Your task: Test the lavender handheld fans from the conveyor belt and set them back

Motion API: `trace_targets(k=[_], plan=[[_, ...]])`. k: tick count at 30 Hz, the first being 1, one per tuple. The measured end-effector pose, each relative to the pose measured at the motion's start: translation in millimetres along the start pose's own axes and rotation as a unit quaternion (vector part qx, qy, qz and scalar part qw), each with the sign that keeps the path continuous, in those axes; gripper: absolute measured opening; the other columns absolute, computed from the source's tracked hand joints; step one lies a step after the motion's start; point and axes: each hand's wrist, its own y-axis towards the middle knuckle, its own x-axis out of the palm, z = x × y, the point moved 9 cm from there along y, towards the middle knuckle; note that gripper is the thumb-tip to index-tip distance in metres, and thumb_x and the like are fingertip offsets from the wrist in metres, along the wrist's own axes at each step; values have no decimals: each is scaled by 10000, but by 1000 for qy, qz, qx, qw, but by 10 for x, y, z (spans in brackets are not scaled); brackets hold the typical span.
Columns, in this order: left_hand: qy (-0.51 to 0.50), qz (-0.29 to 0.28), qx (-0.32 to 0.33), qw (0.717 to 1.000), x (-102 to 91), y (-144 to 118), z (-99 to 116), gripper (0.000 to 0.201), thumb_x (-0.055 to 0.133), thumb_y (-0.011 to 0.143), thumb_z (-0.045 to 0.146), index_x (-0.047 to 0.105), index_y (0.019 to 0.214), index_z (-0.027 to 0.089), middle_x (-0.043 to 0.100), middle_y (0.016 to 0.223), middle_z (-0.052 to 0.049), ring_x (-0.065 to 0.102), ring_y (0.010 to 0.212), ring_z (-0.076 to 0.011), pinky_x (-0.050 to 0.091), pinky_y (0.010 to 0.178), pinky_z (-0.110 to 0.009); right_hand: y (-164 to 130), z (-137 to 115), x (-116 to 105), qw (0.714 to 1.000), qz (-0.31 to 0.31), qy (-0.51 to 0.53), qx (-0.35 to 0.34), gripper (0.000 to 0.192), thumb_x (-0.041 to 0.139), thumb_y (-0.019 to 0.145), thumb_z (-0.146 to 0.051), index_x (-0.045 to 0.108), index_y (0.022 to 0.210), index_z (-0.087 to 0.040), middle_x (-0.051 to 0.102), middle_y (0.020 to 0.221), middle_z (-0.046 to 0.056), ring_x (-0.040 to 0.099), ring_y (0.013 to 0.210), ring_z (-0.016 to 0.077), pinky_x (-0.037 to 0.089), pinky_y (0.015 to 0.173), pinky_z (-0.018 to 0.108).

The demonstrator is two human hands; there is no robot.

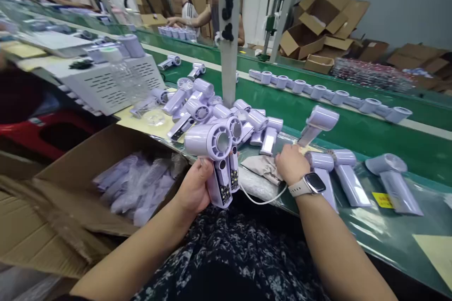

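With the left hand (194, 188) fingers clamped around the open-handled fan (217, 160) near the bench edge, keep its circuit board facing up while the right hand (291, 163), fingers curled, presses the cloth (261, 167).

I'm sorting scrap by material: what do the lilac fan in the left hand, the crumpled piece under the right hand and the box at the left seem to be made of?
The lilac fan in the left hand looks like moulded plastic, smooth with a soft sheen. The crumpled piece under the right hand seems to be beige cloth, judging by its soft folds. The box is brown corrugated cardboard, matt, with bent flaps.
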Motion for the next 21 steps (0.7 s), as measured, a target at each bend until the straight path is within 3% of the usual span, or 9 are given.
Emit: trace_targets(k=[3,6,8,10,13,15,18,21], plan=[[10,3,22,1000,-24,30,108,588,896,604,660,787,948,196,820,942,-88,755,1075,-345,625,947,-449,56,51,98,1000,-1,-1,-2,92,618,888,-91,672,952,-55,691,1085,280,722,942,343,526,812,424],[-13,-17,20,1000,23,106,108,635,856,575,753,774,888,206,815,952,-89,726,1148,-383,609,980,-481,-93,97,-39,999,14,28,-20,55,603,896,-135,651,877,-118,712,983,228,709,931,332,513,821,409],[-43,-39,13,998,104,165,75,671,818,567,810,757,863,211,809,960,-93,697,1200,-410,591,1010,-512,-305,109,-215,997,50,56,-23,137,538,966,-234,637,965,-139,720,956,183,706,899,305,524,793,397],[-71,-62,1,996,205,221,27,700,783,567,851,727,842,210,803,985,-103,676,1230,-429,578,1020,-541,-576,47,-326,986,64,150,-46,258,485,1008,-362,629,1078,-159,727,924,133,705,824,265,545,731,370],[-106,-62,-3,992,312,281,-17,718,725,591,895,650,789,209,789,1016,-108,668,1236,-430,577,1003,-563,-971,-288,-156,912,-86,382,-125,305,588,943,-442,711,1063,-191,727,757,54,700,684,219,560,645,320],[-120,-50,5,992,355,291,-15,709,706,620,894,606,756,205,777,1068,-106,657,1257,-409,576,1006,-548,-1161,-505,-12,866,-174,447,-139,234,654,891,-402,765,923,-199,716,659,29,689,617,202,543,601,292],[-130,-53,2,990,421,259,0,712,709,620,890,573,708,196,755,1155,-112,637,1288,-384,576,1019,-520,-1223,-688,20,851,-169,473,-151,216,666,879,-341,746,730,-207,698,599,14,660,576,178,505,572,265],[-122,-69,-1,990,431,208,34,737,730,560,901,594,681,187,756,1158,-128,647,1264,-397,585,1004,-525,-1221,-811,-19,832,-158,495,-192,248,623,928,-343,724,743,-212,685,607,1,637,582,164,484,585,256]])
